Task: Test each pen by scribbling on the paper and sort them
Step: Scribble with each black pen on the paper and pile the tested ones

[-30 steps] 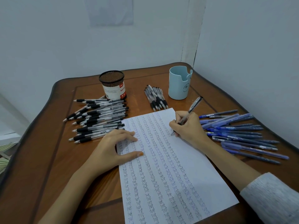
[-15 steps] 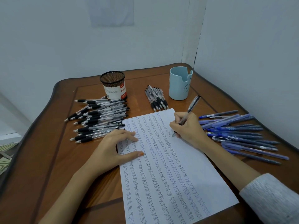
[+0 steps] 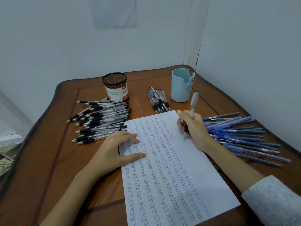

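On the left of the table (image 3: 48,160), a heap of black-grip pens (image 3: 101,119) is lying just in front of the mesh holder (image 3: 116,86), tips pointing left. Your left hand (image 3: 117,150) is pressing flat on the left edge of the paper (image 3: 171,168), fingers straight, thumb spread wide. Beyond the sheet's top edge, a small bundle (image 3: 158,100) of pens is lying beside the blue cup (image 3: 181,85). Your right hand (image 3: 195,129) is pinching 1 pen (image 3: 194,101) in a writing grip, its barrel leaning up and away toward the cup, its blurred tip pointing down at the sheet's upper right. The blue pens (image 3: 241,136) are fanning out just right of that hand, the nearest of the 3 piles. The black-grip heap is sitting across the whole sheet, nearer your left.
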### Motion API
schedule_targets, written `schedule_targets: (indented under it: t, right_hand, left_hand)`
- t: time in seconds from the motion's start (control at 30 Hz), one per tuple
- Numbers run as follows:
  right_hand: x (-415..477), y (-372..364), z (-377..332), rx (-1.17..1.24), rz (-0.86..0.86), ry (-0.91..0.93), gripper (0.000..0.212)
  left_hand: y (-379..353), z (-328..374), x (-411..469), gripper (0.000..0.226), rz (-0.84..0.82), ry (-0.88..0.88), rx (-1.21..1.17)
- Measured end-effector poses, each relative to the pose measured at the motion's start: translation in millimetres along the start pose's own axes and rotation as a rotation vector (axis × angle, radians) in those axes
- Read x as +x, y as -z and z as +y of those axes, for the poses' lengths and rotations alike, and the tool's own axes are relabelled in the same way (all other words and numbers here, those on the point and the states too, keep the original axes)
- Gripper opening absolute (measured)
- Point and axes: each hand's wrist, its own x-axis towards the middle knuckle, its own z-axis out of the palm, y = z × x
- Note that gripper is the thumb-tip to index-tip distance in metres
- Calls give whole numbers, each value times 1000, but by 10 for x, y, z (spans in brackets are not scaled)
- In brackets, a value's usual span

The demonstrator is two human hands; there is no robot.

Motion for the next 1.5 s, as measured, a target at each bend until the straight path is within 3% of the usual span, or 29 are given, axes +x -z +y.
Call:
schedule_targets:
  t: [0.3, 0.77, 1.03, 1.2, 1.5]
  right_hand:
    - [-11, 10, 12, -98, -124, 86, 26]
    - [-43, 2, -12, -185, -125, 132, 29]
    - [-6, 30, -32, -197, -128, 72, 31]
    - [220, -97, -140, -208, -27, -64, 31]
    - [769, -536, -482, -760, 56, 248, 15]
  left_hand:
    - [-4, -3, 6, 46, -6, 4, 2]
    - [6, 10, -1, 47, -11, 8, 5]
    - [10, 12, -6, 48, -16, 11, 10]
    - [16, 13, -6, 50, -18, 29, 9]
    - [13, -2, 0, 51, -21, 31, 7]
